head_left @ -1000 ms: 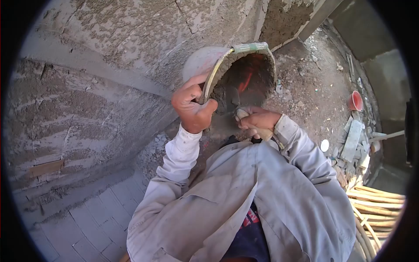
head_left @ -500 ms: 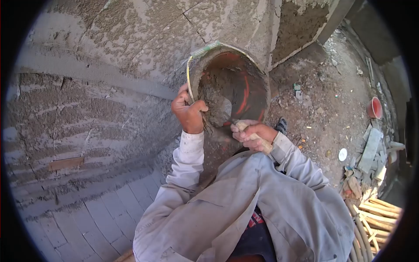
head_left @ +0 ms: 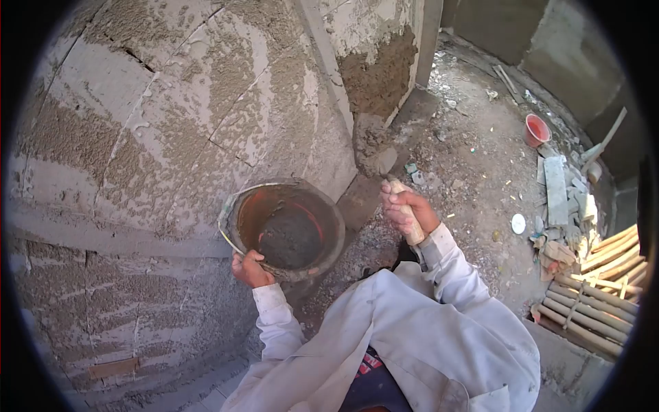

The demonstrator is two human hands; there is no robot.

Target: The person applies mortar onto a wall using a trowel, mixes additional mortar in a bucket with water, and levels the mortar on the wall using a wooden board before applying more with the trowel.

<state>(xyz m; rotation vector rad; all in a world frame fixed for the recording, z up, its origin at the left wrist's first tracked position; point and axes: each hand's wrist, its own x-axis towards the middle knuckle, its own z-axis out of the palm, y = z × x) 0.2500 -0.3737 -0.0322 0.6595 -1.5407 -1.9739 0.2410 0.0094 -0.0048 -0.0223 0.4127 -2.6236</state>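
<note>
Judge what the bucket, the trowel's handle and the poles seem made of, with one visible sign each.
Bucket: perhaps plastic or rubber, dull and grey-caked; orange-red streaks show through inside.

Handle: likely wood, matt and unpainted-looking; it is pale tan and rounded.

Poles: bamboo or wood, fairly smooth; they are yellowish, round lengths.

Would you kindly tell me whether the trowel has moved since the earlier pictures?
Yes: the trowel has come out of the held bucket, closer to the brown wall patch.

This is a building site: a patchily plastered block wall, a bucket of mortar and debris-littered ground show it.
</note>
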